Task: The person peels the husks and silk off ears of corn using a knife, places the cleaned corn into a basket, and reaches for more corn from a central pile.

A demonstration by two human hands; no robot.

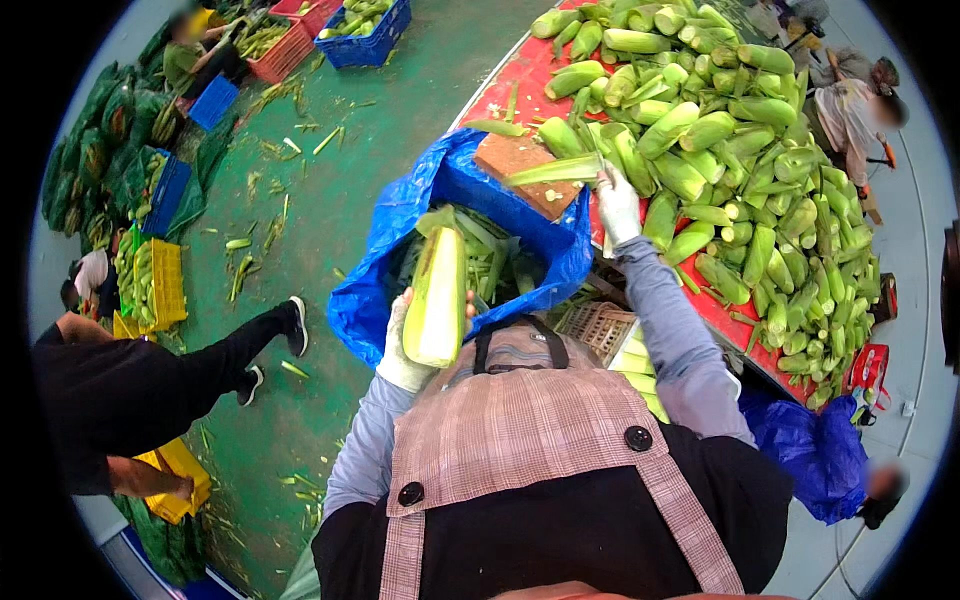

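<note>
My left hand (pixel 397 346), in a pale glove, grips a partly husked ear of corn (pixel 439 300), its pale green inner leaves showing. The ear tilts upright over the near rim of a blue woven plastic sack (pixel 352 307), which gapes wide with loose husks (pixel 487 262) inside. Between the fingers of my gloved right hand (pixel 619 206) is a long strip of green husk (pixel 555 171). That strip crosses above a brown block (pixel 510 157) at the table's edge. Beside my right hand, unpeeled corn ears (pixel 705 172) lie heaped on the red tabletop (pixel 517 82).
A brown plastic basket (pixel 596 330) sits below the table edge by pale green ears (pixel 637 367). On the left, a person in black (pixel 135 397) carries a yellow crate (pixel 176 480). Blue crates (pixel 367 37) and husk scraps (pixel 240 270) lie on the green floor. Other people work around.
</note>
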